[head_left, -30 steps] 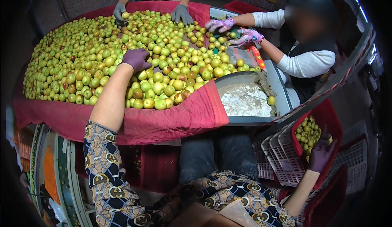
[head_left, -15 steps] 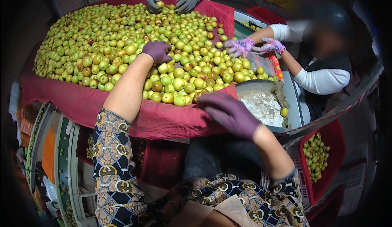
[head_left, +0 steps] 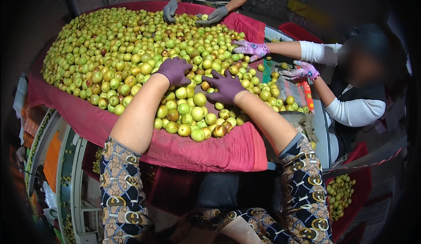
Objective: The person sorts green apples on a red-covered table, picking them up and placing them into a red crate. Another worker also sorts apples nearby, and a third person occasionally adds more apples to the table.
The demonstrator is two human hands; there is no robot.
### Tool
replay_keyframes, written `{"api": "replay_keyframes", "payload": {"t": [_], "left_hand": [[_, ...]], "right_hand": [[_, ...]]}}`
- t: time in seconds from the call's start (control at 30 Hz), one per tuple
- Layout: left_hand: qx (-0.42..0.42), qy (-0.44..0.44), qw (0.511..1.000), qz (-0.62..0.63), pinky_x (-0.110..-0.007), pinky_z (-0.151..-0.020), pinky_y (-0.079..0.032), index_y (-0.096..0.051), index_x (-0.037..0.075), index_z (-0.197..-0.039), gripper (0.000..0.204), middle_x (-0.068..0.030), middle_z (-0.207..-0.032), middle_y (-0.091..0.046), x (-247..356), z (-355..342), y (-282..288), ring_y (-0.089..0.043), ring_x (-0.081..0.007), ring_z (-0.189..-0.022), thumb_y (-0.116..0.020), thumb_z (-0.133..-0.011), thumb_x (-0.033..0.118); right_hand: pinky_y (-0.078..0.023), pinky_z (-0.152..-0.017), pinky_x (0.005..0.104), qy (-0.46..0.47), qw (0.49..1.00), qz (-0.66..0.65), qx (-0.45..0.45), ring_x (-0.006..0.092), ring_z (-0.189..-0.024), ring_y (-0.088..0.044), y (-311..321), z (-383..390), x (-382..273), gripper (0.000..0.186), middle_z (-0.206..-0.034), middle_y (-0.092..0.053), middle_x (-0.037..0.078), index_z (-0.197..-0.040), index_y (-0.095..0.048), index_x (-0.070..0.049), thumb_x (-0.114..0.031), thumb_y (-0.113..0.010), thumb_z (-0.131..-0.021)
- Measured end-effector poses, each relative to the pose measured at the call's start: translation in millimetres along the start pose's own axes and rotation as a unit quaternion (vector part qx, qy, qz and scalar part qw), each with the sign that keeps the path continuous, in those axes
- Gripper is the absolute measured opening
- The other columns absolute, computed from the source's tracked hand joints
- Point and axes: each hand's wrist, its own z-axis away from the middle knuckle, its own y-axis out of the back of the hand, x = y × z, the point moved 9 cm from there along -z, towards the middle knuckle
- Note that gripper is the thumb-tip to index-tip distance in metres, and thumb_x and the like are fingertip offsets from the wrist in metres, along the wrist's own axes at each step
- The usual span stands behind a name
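A large heap of green jujubes, many with brown patches, covers a table lined with red cloth. My left hand, in a purple glove, lies on the jujubes near the middle of the heap, palm down with its fingers stretched over them. Just to its right, my right hand, also purple-gloved, rests on the fruit with fingers spread and pointing left. Between the two hands a small patch of cloth shows among the jujubes. Neither hand visibly grips a fruit; the undersides of both are hidden.
Across the heap a person in grey gloves handles fruit. At the right another person's flowered glove reaches onto the heap's edge. A red crate of jujubes stands low at the right. Sorting rails run at the lower left.
My right hand has moved from the near cloth edge up and left onto the jujubes, beside my left hand. The right co-worker's hands have moved apart.
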Motion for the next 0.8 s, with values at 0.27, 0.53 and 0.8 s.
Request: {"api": "replay_keyframes", "payload": {"t": [0.27,0.53,0.8], "left_hand": [[-0.023,0.012,0.999,-0.035,-0.044,-0.101,-0.046,-0.064,0.02,-0.131,0.059,-0.0074,-0.126,-0.065,0,-2,-7,-0.059,-0.0292,-0.12,-0.072,-0.081,0.051],[0.001,-0.019,0.999,-0.033,-0.045,-0.101,-0.046,-0.067,0.019,-0.126,0.055,-0.0075,-0.126,-0.064,15,-4,-7,-0.059,-0.0301,-0.119,-0.073,-0.081,0.049],[-0.031,-0.009,0.999,-0.028,-0.046,-0.108,-0.041,-0.064,0.02,-0.131,0.06,-0.0072,-0.136,-0.059,16,-2,-10,-0.055,-0.0304,-0.127,-0.073,-0.08,0.051]], "right_hand": [[-0.027,-0.107,0.0738,-0.025,0.996,0.074,0.052,0.0476,-0.143,-0.036,-17,-4,-16,0.075,-0.159,-0.033,0.021,-0.158,-0.03,-0.025,-0.046,-0.057,-0.091],[-0.018,-0.112,0.0748,-0.06,0.995,0.076,0.013,0.0463,-0.147,-0.03,-18,-11,-16,0.073,-0.164,-0.024,0.021,-0.16,-0.024,-0.022,-0.044,-0.052,-0.096],[-0.02,-0.109,0.0788,-0.053,0.997,0.053,-0.001,0.0425,-0.148,-0.03,-10,-33,9,0.086,-0.164,-0.025,0.018,-0.159,-0.025,-0.03,-0.065,-0.057,-0.087]]}}
